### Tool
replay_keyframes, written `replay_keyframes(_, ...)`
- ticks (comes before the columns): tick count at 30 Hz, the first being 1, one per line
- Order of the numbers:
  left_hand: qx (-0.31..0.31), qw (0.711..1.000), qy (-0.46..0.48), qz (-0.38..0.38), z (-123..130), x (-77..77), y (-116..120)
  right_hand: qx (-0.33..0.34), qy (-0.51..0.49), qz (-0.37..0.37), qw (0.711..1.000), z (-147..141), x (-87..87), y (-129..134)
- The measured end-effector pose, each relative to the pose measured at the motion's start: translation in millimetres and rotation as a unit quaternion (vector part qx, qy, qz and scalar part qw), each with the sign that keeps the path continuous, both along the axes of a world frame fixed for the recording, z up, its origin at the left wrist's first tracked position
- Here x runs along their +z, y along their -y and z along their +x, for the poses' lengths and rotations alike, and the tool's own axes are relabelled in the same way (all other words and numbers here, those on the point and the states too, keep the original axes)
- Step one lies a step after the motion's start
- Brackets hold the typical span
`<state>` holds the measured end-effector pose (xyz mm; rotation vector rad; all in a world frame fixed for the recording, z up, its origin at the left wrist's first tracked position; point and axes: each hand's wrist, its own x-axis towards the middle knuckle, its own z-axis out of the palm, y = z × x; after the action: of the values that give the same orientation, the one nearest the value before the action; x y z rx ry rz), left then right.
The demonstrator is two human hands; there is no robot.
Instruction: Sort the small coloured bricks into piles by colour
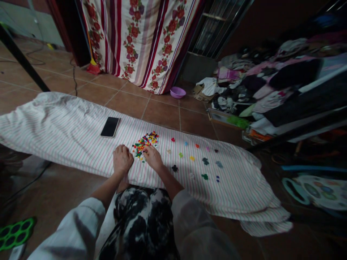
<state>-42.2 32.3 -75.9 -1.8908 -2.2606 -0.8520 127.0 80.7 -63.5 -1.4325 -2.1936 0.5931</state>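
A pile of small multicoloured pieces lies on a striped cloth. At the pile's near right edge is my right hand, its fingers pinched together; what they hold, if anything, is too small to name. My left hand rests curled on the cloth just left of the pile, and whether anything is inside it is hidden. To the right, small groups sorted by colour lie apart in rows, among them red, yellow, black, dark green and blue pieces.
A phone lies on the cloth left of the pile. Beyond the cloth are a floral curtain, a purple bowl on the tiled floor and a heap of clothes at the right.
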Motion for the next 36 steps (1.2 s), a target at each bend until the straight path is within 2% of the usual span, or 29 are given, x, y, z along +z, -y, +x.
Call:
replay_keyframes(5, -0.003, 1.000, 0.006, 0.003, -1, -2.6, 0, -0.034, -0.130, -0.048, 0.990, 5, -5.4, 2)
replay_keyframes(9, -0.004, 1.000, 0.011, -0.005, -1, -2.7, 0, -0.076, -0.232, -0.101, 0.964, 10, -11.5, 7)
replay_keyframes(13, -0.010, 1.000, -0.001, -0.014, -1, -3.7, 4, -0.086, -0.311, -0.131, 0.938, 20, -13.8, 13)
replay_keyframes(18, -0.084, 0.996, -0.004, -0.008, -3, -10.9, 15, -0.111, -0.320, -0.145, 0.930, 38, -10.2, 27)
replay_keyframes(21, -0.119, 0.992, -0.016, -0.035, -3, -14.4, 23, -0.124, -0.331, -0.147, 0.924, 53, -7.3, 38)
replay_keyframes(27, -0.067, 0.982, -0.078, -0.157, 1, -10.2, 44, -0.180, -0.320, -0.117, 0.923, 100, -7.6, 68)
replay_keyframes(32, -0.074, 0.955, -0.118, -0.262, 4, 2.1, 63, -0.237, -0.312, -0.080, 0.916, 146, -9.2, 96)
replay_keyframes(36, -0.077, 0.943, -0.142, -0.292, 8, 8.1, 78, -0.289, -0.282, -0.073, 0.912, 171, -7.9, 114)
